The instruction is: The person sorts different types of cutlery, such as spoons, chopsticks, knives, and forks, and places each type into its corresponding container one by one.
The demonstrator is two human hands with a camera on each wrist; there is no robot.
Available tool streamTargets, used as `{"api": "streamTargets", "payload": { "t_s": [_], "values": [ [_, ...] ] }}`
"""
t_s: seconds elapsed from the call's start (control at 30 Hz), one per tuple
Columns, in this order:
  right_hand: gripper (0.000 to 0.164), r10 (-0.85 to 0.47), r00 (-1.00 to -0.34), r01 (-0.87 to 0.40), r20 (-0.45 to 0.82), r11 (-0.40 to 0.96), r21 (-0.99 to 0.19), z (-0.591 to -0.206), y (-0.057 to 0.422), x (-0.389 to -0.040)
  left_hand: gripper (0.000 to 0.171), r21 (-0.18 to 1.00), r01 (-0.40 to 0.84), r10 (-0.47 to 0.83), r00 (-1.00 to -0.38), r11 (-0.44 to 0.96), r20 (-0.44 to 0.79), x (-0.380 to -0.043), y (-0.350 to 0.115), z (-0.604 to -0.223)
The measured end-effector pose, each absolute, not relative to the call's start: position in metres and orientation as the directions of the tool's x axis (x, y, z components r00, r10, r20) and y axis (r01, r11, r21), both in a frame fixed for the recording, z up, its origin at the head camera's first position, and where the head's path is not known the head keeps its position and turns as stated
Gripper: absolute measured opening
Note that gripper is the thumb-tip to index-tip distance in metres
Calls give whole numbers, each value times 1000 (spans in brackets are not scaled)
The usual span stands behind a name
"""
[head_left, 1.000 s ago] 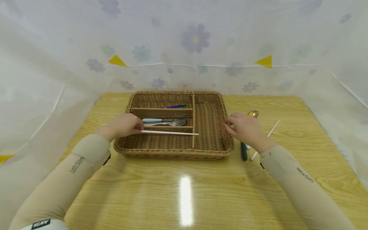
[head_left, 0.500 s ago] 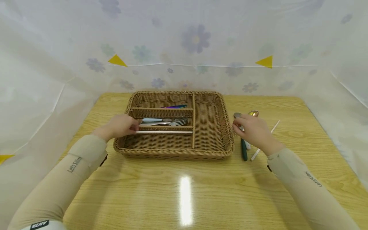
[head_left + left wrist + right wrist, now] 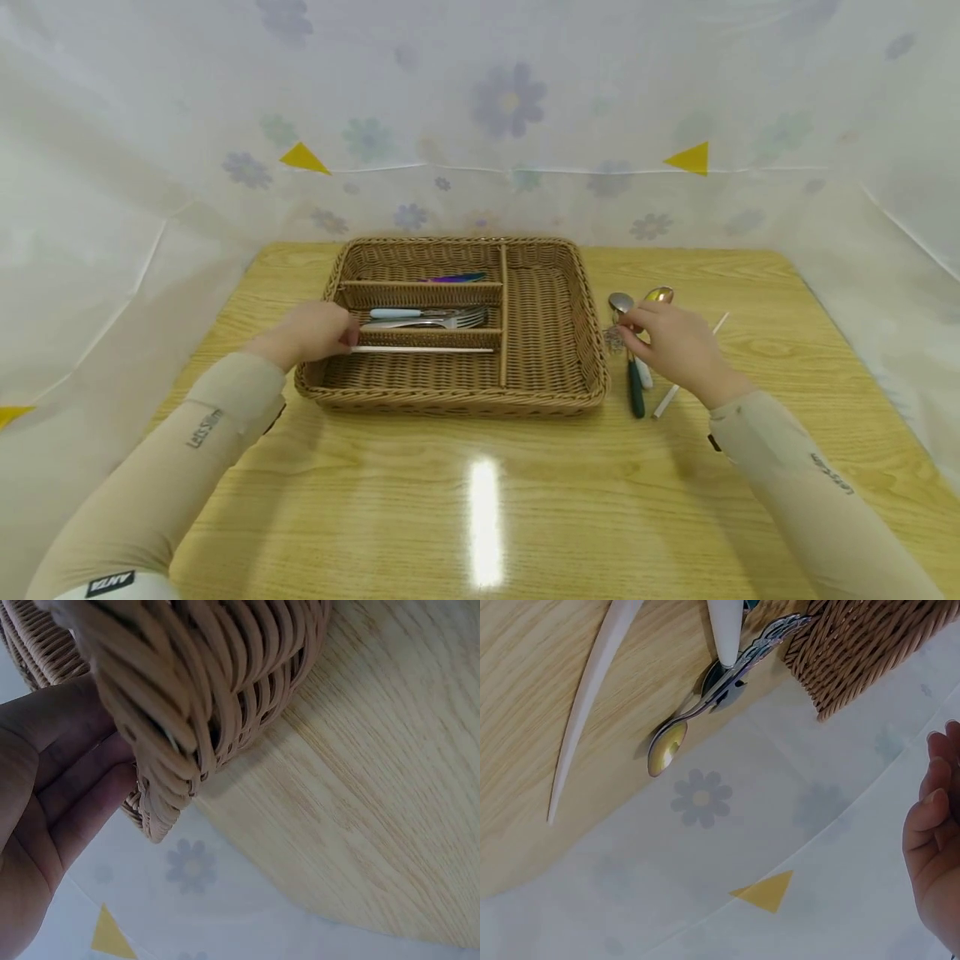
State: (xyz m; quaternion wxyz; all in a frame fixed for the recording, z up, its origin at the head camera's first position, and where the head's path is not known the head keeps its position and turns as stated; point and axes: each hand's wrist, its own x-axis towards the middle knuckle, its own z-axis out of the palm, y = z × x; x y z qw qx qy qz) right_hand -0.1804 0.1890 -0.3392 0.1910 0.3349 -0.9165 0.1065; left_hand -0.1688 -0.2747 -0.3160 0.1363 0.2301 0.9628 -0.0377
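Observation:
My left hand [image 3: 311, 333] pinches the end of a white chopstick [image 3: 423, 349], held level over the front left compartment of a wicker basket [image 3: 450, 400]. The left wrist view shows those fingers behind the basket's corner, the chopstick hidden. My right hand [image 3: 678, 346] hovers over loose cutlery to the basket's right, fingers loosely bent and holding nothing. Below it lie a silver spoon [image 3: 620, 302], a dark green handle [image 3: 636, 392], a white handle [image 3: 644, 375] and an ornate-handled spoon [image 3: 667, 750]. Another white chopstick [image 3: 666, 402] lies beside them.
Forks [image 3: 468, 318] and a light-blue handle [image 3: 395, 313] lie in the basket's middle left compartment. An iridescent purple-blue utensil [image 3: 457, 277] lies in the back one. A flowered curtain [image 3: 510, 150] encloses the wooden table [image 3: 360, 500].
My left hand has drawn the chopstick leftward, clear of the divider, and slightly down into the front compartment. My right hand has moved right from the basket's edge to above the cutlery.

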Motion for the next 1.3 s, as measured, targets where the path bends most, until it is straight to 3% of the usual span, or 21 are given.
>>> {"api": "streamTargets", "payload": {
  "t_s": [0.27,0.47,0.77,1.07,1.3],
  "values": [
    [5,-494,-778,-577,389,807,-129,-337,215,-181,6,-6,445,425,-859,895,-284,-168,-270,-319],
    [9,-428,-848,-489,313,859,-151,-337,239,-182,18,5,473,449,-833,881,-324,-170,-263,-324],
    [12,-407,-891,-440,202,884,-156,-344,256,-184,41,44,452,441,-838,891,-323,-169,-261,-327],
    [21,-418,-904,-402,-87,902,-155,-361,272,-199,14,47,445,437,-847,894,-303,-166,-262,-325],
    [23,-451,-889,-438,-79,888,-142,-383,284,-201,12,44,441,434,-853,896,-291,-164,-260,-332]
  ]
}}
